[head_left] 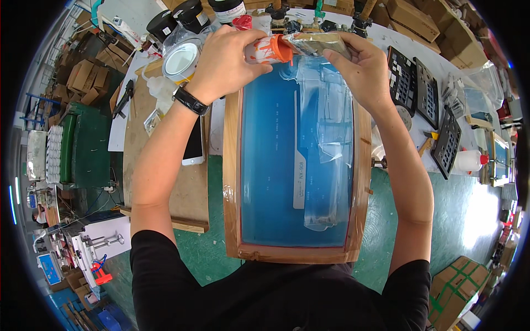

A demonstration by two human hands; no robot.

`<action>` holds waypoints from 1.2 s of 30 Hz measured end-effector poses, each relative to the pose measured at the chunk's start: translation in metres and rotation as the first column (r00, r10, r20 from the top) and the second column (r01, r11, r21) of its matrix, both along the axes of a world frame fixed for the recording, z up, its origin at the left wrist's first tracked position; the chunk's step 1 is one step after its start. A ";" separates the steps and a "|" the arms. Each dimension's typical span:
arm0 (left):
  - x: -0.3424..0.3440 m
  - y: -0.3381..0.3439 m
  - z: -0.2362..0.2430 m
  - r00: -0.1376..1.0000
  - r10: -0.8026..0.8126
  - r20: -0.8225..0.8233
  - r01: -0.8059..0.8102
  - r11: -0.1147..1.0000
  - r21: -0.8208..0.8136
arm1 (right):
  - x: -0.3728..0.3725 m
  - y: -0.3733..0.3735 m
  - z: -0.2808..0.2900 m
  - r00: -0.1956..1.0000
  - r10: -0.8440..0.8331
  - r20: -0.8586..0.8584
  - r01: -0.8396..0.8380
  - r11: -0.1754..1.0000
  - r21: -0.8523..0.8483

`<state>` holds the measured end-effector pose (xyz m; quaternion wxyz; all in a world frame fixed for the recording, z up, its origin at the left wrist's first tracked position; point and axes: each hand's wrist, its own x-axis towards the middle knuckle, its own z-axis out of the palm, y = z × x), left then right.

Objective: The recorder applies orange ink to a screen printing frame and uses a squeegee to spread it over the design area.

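Note:
My left hand [226, 60], with a black watch on its wrist, grips a small cup [265, 51] smeared with orange ink. The cup lies tipped on its side, its mouth turned right toward the squeegee. In my right hand [364, 69] is a flat squeegee [316, 44] that looks wrapped in clear tape, its left end close to the cup's rim. Both are held over the far end of a screen-printing frame [232, 182]. Its wooden border surrounds a blue mesh [270, 209] with a pale stencil pattern. Clear tape strips [331, 110] cover the mesh's right part.
Left of the frame, a white phone [193, 146] lies on a brown board [165, 193]. A white-lidded tub [181, 60] and black jars [190, 15] stand farther back. Black keypad panels [425, 91] and a white bottle with red cap [469, 160] are at the right.

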<state>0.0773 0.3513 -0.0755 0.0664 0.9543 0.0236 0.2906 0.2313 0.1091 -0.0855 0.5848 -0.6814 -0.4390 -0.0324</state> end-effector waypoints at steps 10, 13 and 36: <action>-0.002 0.000 -0.005 0.999 0.039 -0.003 -0.039 0.999 0.012 | 0.000 -0.001 0.000 0.994 0.028 0.104 -0.021 0.997 -0.068; -0.003 0.001 -0.006 0.998 0.053 -0.025 -0.053 0.999 0.002 | 0.001 0.001 -0.003 0.987 0.034 0.154 -0.026 0.998 -0.051; -0.003 0.003 -0.014 0.993 0.114 0.013 -0.112 0.991 -0.071 | -0.006 -0.009 0.000 0.991 0.058 0.119 -0.044 0.992 -0.119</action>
